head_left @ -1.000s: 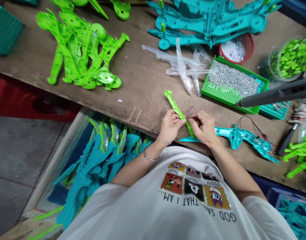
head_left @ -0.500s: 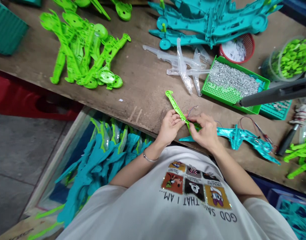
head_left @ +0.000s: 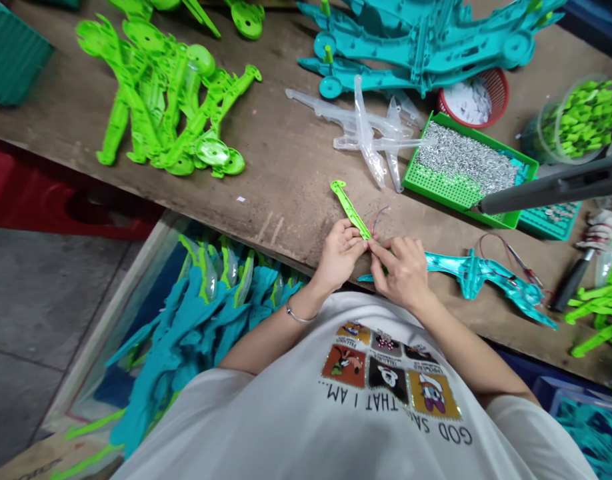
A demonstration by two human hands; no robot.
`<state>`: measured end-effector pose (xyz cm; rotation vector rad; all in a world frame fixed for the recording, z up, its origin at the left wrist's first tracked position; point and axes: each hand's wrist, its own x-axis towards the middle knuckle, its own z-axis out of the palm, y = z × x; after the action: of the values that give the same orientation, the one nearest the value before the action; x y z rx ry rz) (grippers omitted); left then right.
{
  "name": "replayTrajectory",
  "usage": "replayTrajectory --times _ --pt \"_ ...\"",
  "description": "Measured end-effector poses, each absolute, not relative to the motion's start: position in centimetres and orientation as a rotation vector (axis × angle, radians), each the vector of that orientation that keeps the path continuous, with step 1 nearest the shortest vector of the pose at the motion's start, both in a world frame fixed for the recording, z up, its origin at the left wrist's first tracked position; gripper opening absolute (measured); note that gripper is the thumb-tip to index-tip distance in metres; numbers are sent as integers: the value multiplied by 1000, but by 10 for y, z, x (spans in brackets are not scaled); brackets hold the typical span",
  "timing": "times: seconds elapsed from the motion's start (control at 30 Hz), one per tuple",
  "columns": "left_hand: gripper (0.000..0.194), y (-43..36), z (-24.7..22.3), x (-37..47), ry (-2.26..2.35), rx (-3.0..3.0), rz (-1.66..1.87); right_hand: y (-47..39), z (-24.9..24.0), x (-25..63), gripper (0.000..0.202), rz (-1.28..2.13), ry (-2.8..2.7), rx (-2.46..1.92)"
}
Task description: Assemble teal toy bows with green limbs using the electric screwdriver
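Observation:
A slim green plastic piece (head_left: 353,212) slants up from between my hands over the table's front edge. My left hand (head_left: 340,257) pinches it from the left side. My right hand (head_left: 400,272) has its fingers closed on the same piece, close to my left fingertips, and hides its lower end. A thin wire (head_left: 381,217) rises beside the piece. Under and to the right of my right hand lies a teal part (head_left: 473,275) with red and dark wires along it.
Green parts (head_left: 161,107) are heaped at the upper left. Clear parts (head_left: 369,133), a green tray (head_left: 466,193) of small metal pieces, a red basket (head_left: 501,93), and teal frames (head_left: 376,47) lie beyond my hands. A dark bar (head_left: 551,183) juts in from the right.
My right hand has shifted slightly left, its fingers now closer to my left fingertips on the green piece. The wire beside it has moved a little. My left hand has barely moved.

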<state>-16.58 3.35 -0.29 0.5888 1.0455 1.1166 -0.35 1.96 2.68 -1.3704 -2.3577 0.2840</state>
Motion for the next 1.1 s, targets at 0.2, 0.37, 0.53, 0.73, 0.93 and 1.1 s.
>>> replayTrajectory --times 0.2,0.37,0.53,0.73,0.93,1.1 --pt "52 34 -4 -166 1054 596 1118 47 43 7 17 787 -1955 -1449" --pt "50 35 -4 -165 1051 591 1142 67 47 -2 9 987 -1867 -1488" --pt "50 34 -7 -165 1050 572 1141 57 40 -13 12 805 -2033 -1489" --pt "48 35 -2 -170 995 516 1115 43 20 -11 17 462 -2272 -1331" --pt "54 42 3 -173 990 417 1081 42 16 -7 23 374 -2329 -1243" --pt "50 46 0 -169 1007 435 1090 44 16 -5 20 432 -2238 -1223"
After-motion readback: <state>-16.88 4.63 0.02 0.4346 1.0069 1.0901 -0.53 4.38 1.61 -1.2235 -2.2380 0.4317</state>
